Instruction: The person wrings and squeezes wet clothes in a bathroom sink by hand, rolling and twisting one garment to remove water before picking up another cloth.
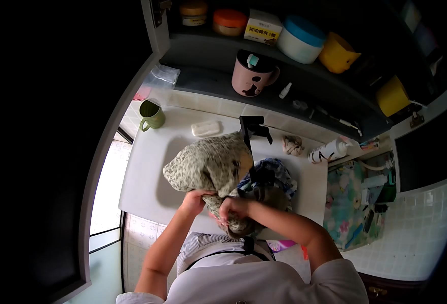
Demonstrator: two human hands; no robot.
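Note:
A light, dark-patterned cloth garment [203, 159] bulges up over the sink basin [168, 195], its near end bunched and twisted. My left hand [195, 201] is closed round the bunched part under the bulge. Just to its right, my right hand [233, 207] is closed on the twisted lower end, close to my body. Part of the fingers of both hands is hidden by the fabric. Blue checked and dark cloths [271, 177] lie heaped in the right part of the basin, beside the garment. The black faucet [254, 129] stands behind it.
A green mug [152, 114], a soap bar [205, 128], a crumpled cloth [293, 145] and a white bottle [328, 151] sit along the counter's back. Above hangs a dark shelf with a pink cup [248, 78] and several jars. An open cabinet door [117, 96] borders the left.

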